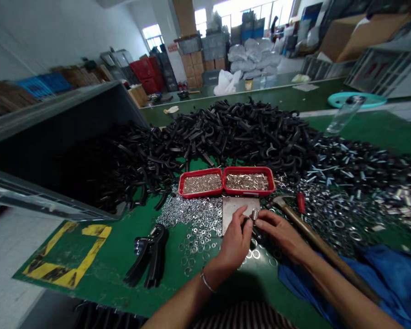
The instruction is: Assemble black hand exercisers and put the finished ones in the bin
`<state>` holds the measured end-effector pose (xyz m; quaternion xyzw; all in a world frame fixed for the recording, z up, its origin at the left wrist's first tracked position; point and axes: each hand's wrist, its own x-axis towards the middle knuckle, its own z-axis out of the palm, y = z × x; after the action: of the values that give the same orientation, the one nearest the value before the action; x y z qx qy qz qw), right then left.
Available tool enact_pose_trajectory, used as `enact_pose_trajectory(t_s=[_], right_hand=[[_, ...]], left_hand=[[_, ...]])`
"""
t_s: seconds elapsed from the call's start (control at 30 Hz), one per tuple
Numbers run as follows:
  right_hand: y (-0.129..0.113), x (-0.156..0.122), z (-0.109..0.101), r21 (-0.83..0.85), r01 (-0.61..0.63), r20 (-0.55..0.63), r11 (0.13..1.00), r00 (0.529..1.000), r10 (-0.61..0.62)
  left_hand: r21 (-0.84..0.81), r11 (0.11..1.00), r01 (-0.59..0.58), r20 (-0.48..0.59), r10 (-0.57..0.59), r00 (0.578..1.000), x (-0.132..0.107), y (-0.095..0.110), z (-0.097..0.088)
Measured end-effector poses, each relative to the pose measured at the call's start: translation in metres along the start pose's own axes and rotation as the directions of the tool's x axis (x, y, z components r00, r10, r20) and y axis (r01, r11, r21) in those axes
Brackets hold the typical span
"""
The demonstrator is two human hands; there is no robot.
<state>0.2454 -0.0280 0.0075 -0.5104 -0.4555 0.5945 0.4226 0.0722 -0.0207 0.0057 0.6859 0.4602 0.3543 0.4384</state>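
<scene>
Two red trays stand side by side on the green bench [119, 249]: the left tray [201, 195] holds a layer of small metal bits [202, 183], the right tray [234, 193] a bed of thin metal pins [247, 182]. A large grey crate [55, 110] lies with its open side toward the bench, and black curved parts [239, 130] fill its mouth and run into a broad heap behind the trays. In front of the right tray, over the near part of a metal plate [229, 212], the left hand [238, 235] has its thumb and fingers curled in on a small dark part [248, 224], mostly hidden by the fingers; the right hand [277, 228] has its fingertips pinched together at a ribbed metal piece [255, 214] just beside it. Shiny nuts [192, 210] spread left of the plate, with loose rings [256, 254] nearer the person. A hammer [308, 234] lies slantwise beside the right hand, its handle end on a blue cloth [390, 278], with a red-handled tool [300, 202] near its head. Black-headed screws [359, 167] and metal cylinders [406, 205] crowd the right side. Joined black handles [149, 258] lie apart at left.
</scene>
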Motion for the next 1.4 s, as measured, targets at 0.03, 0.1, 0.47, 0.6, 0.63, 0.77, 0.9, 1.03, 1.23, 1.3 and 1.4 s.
enact_pose_trajectory(t_s=[0.03,0.1,0.47,0.6,0.63,0.77,0.9,1.03,1.23,1.3,1.4], right_hand=[[0.001,0.001,0.000,-0.012,0.040,-0.019,0.999,0.999,-0.040],[0.006,0.002,0.000,-0.061,0.120,-0.035,0.991,0.992,-0.122],[0.002,0.031,-0.004,-0.226,0.390,-0.141,0.893,0.894,-0.426],[0.006,0.059,0.008,-0.023,0.330,-0.104,0.944,0.938,-0.331],[0.010,0.063,0.009,0.046,0.282,-0.078,0.958,0.958,-0.278],[0.027,0.067,0.005,0.249,0.163,-0.038,0.955,0.987,-0.158],[0.033,0.068,-0.006,0.366,0.123,-0.093,0.923,0.991,-0.095],[0.036,0.071,-0.009,0.428,0.074,-0.089,0.901,0.995,-0.040],[0.036,0.068,-0.005,0.316,0.065,-0.112,0.946,0.993,-0.031],[0.034,0.065,-0.006,0.181,0.103,-0.150,0.978,0.986,-0.076],[0.026,0.060,-0.007,-0.129,0.190,-0.198,0.973,0.957,-0.213]], left_hand=[[0.027,1.000,0.010,0.006,-0.010,1.000,-0.001,0.000,0.001],[0.082,0.996,0.037,0.032,-0.040,0.999,-0.003,0.000,0.001],[0.199,0.979,-0.038,-0.064,0.052,0.997,0.126,0.003,-0.108],[0.059,0.953,0.296,-0.424,-0.244,0.872,0.231,-0.021,-0.148],[0.040,0.941,0.336,-0.442,-0.285,0.850,0.250,-0.030,-0.148],[-0.064,0.893,0.445,-0.425,-0.428,0.797,0.299,-0.062,-0.125],[-0.198,0.860,0.470,-0.390,-0.509,0.767,0.319,-0.077,-0.105],[-0.293,0.883,0.366,-0.395,-0.461,0.795,0.309,-0.068,-0.113],[-0.436,0.897,0.079,-0.272,-0.214,0.938,0.201,-0.025,-0.114],[-0.578,0.814,0.058,-0.117,-0.153,0.981,0.148,-0.013,-0.097],[-0.619,0.741,0.261,0.116,-0.242,0.963,0.080,-0.006,-0.061]])
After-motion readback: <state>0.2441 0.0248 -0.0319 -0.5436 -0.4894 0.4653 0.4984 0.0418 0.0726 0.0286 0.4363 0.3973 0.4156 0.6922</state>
